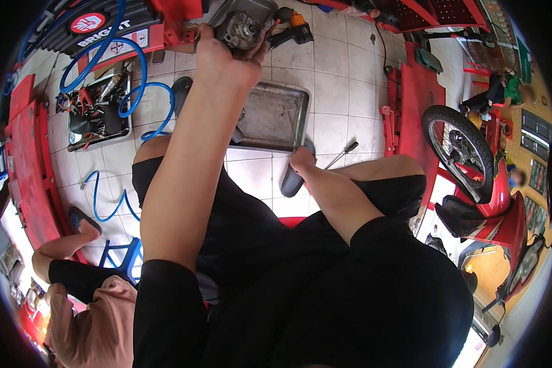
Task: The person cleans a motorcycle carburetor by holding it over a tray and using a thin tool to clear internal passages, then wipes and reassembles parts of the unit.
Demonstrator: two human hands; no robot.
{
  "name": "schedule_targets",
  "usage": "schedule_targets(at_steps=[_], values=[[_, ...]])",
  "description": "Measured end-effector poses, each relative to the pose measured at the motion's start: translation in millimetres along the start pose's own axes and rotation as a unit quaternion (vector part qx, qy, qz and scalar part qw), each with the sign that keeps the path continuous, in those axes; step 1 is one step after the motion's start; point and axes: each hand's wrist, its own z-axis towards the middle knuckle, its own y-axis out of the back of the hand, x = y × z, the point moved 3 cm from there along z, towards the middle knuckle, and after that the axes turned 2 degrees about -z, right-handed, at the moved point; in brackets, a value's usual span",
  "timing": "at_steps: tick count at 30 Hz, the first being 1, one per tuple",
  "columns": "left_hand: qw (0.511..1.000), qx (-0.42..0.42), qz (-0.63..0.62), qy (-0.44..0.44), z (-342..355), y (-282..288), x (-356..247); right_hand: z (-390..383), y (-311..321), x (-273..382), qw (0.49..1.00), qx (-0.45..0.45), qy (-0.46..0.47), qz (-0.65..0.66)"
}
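My left arm reaches far forward, and my left hand [230, 60] is closed around a grey cast-metal engine part [242, 32] with a round shaft end. The thumb shows on its left side, the fingers on its right. Behind it is a grey metal tray [265, 8]. Just right of the hand lies a black and yellow power tool [293, 32]. My right hand [301, 159] is low by the near right corner of a shallow metal tray [302, 116], above a dark slipper [294, 181]. Its fingers are hidden.
A screwdriver [342, 154] lies on the tiles right of the slipper. At left are a tray of tools [127, 126], a coiled blue air hose [142, 67] and a blue stool [124, 256]. Another person [95, 313] sits lower left. A red motorcycle [494, 208] stands at right.
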Motion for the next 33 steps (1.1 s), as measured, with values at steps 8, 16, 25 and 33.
schedule_targets(at_steps=[8,16,25,33], values=[[1.000,-0.007,0.000,0.001,5.1,3.9,-1.1,24.8,-34.6,-9.9,0.998,-0.028,0.058,-0.019],[1.000,-0.003,0.002,0.004,6.4,7.4,-0.8,27.4,-21.7,29.9,0.991,0.029,0.134,-0.006],[0.999,0.020,0.035,0.009,14.6,8.5,-3.4,3.4,-1.9,15.9,0.998,0.048,0.023,-0.015],[1.000,0.008,0.011,0.027,11.6,-1.6,15.7,28.2,-23.1,-6.8,0.994,-0.046,0.099,0.003]])
